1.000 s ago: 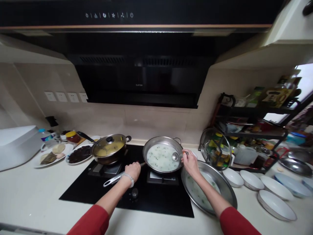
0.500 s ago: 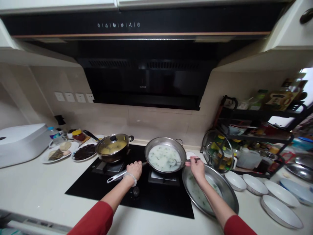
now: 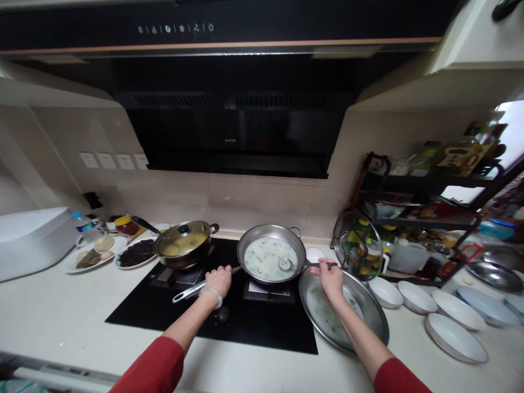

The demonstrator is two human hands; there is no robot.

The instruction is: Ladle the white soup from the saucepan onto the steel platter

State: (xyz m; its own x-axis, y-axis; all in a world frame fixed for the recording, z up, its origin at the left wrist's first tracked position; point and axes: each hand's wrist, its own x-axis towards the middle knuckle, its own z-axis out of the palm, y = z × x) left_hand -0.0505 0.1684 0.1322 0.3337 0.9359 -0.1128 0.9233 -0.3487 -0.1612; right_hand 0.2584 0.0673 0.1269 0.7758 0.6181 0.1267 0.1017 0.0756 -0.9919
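A steel wok (image 3: 246, 233) rests on the right burner, with white soup (image 3: 266, 252) and green bits inside. My left hand (image 3: 218, 282) is closed round the wok's long handle (image 3: 188, 292). Between the fingers of my right hand (image 3: 331, 277) is the dark handle of a ladle (image 3: 285, 264), whose bowl dips into the soup at the wok's right side. Below my right forearm sits a wide steel basin (image 3: 379, 322) holding similar cloudy liquid with green pieces. The forearm partly hides it.
A lidded pan (image 3: 184, 245) with yellow contents stands on the left burner. White bowls (image 3: 456, 335) line the counter at right, by a spice rack (image 3: 417, 224) and a glass lid (image 3: 358, 245). Plates of food (image 3: 137, 254) lie at left. The range hood (image 3: 229, 120) hangs overhead.
The ladle bowl has turned and sits higher at the soup's surface. Both hands keep their grips. The whole view has shifted slightly.
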